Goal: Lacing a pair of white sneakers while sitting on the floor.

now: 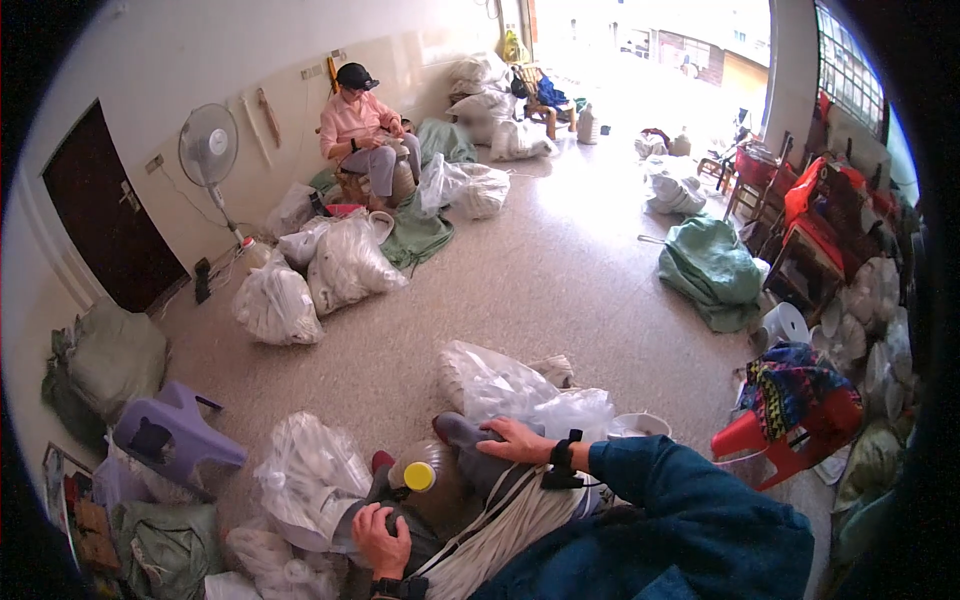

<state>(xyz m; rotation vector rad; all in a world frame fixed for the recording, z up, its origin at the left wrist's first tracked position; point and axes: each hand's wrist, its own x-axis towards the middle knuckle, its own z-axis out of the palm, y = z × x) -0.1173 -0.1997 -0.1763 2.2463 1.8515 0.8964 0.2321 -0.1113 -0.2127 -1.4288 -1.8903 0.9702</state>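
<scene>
My left hand (pixel 382 540) rests on my left knee, fingers bent over the grey trouser cloth and a little apart. My right hand (pixel 516 441) lies on my right leg with its fingers stretched out; I see nothing in it. Between my legs stands a clear plastic jug (pixel 416 504) with a yellow cap (pixel 419 476). A thick bundle of off-white cords (pixel 510 530) lies across my lap, partly hidden by my dark blue sleeve. Beyond my right hand are clear plastic bags (pixel 497 380) with whitish contents. Another stuffed plastic bag (pixel 310 465) sits by my left leg.
A purple plastic stool (pixel 178 430) lies tipped at left. On the right stands a red stool (pixel 825 425) bearing a patterned cloth (pixel 790 390). Further off are a green sack (pixel 710 270), filled bags (pixel 350 262), a standing fan (pixel 209 147) and a seated person (pixel 368 125) working with both hands.
</scene>
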